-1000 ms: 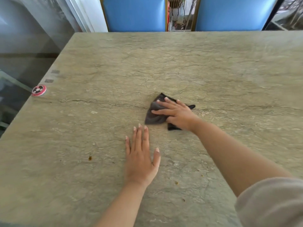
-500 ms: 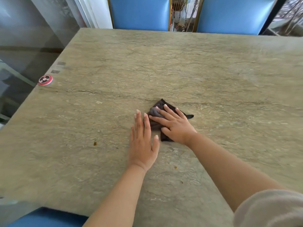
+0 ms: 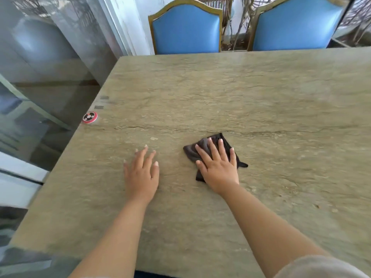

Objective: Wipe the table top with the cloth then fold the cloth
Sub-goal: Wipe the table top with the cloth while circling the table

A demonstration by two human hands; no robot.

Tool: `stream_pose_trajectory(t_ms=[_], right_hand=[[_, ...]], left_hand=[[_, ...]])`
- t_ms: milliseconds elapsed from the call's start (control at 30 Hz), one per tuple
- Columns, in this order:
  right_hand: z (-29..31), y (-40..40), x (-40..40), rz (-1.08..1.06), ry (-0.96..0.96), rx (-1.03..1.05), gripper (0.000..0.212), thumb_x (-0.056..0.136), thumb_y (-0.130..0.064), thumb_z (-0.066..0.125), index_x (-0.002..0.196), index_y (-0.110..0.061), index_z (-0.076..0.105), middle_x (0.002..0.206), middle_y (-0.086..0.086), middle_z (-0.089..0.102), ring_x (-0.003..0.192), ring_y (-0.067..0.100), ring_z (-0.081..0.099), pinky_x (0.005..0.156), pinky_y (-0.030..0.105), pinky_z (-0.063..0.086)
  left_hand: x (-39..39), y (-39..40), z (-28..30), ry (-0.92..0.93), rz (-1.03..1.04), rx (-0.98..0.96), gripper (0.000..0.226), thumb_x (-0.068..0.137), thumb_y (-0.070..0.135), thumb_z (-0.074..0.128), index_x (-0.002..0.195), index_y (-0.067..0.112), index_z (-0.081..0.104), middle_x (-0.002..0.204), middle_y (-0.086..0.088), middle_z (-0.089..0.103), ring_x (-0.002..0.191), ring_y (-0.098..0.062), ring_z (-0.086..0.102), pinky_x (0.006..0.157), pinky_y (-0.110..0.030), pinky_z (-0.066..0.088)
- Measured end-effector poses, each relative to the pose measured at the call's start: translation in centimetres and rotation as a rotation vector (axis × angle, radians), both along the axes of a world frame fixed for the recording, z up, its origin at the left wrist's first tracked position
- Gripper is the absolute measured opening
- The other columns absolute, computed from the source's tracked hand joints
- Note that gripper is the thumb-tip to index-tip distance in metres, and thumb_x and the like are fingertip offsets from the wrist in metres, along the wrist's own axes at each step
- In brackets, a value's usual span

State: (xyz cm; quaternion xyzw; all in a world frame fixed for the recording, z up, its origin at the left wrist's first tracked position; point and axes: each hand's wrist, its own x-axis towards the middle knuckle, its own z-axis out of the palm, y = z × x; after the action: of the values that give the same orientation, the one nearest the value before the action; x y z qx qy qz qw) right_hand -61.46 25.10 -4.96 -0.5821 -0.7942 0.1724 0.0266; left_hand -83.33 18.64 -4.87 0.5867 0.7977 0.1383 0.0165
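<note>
Two chairs (image 3: pixel 185 29) (image 3: pixel 295 27), one cloth (image 3: pixel 192 152), two hands (image 3: pixel 141 175) (image 3: pixel 217 169).

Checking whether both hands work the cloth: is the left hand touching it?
Apart. The head view shows bare table top between the left hand and the cloth, which only the right hand presses.

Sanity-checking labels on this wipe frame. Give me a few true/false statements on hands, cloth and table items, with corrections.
1. The right hand presses flat on the dark cloth. True.
2. The left hand grips a corner of the cloth. False: it lies flat on the bare table top, apart from the cloth.
3. A round red and white disc sits near the table's left edge. True.
4. The cloth is folded into a neat square. False: it is bunched, with uneven corners sticking out.
5. Two blue chairs stand at the far side. True.
</note>
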Motion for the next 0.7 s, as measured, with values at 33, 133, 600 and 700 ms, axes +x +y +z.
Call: stream_pose_trajectory(t_ms=[33,133,600,700], right_hand=[[-0.1,1.0,-0.1,-0.026,-0.003,0.014,0.053,0.096,-0.058,0.012,0.148,-0.049,0.004,0.16,-0.008,-0.01,0.145,0.02,-0.02,0.116,0.05,-0.011],[-0.3,4.9,-1.7,-0.195,-0.047,0.018,0.055,0.096,-0.058,0.012,0.149,-0.045,0.003,0.161,-0.005,-0.011,0.145,0.024,-0.019,0.115,0.052,-0.011],[0.5,9.6,-16.3,0.177,-0.027,0.036,0.05,0.097,-0.056,0.019,0.146,-0.052,0.008,0.161,-0.009,-0.003,0.147,0.022,-0.014,0.117,0.049,-0.008],[0.3,8.0,-11.7,0.338,-0.026,0.06,0.048,0.097,-0.056,0.023,0.144,-0.056,0.008,0.16,-0.016,-0.001,0.147,0.014,-0.011,0.119,0.041,-0.005]], left_hand=[[-1.0,0.2,-0.2,-0.006,0.021,-0.023,0.054,0.095,0.042,0.026,0.137,0.022,0.054,0.154,-0.003,0.038,0.143,-0.029,0.031,0.112,-0.059,0.021],[-2.5,0.6,-1.3,-0.014,0.088,-0.136,0.054,0.099,0.047,0.02,0.149,0.031,0.033,0.163,0.0,0.011,0.15,-0.027,0.006,0.119,-0.053,0.007],[-2.4,0.7,-2.3,0.065,0.067,-0.151,0.074,0.089,0.057,0.015,0.153,0.021,0.023,0.163,-0.008,0.008,0.15,-0.032,0.005,0.117,-0.056,0.006],[-2.5,0.6,-2.0,0.052,0.06,-0.182,0.075,0.089,0.056,0.013,0.154,0.018,0.021,0.163,-0.009,0.006,0.15,-0.033,0.004,0.117,-0.057,0.01]])
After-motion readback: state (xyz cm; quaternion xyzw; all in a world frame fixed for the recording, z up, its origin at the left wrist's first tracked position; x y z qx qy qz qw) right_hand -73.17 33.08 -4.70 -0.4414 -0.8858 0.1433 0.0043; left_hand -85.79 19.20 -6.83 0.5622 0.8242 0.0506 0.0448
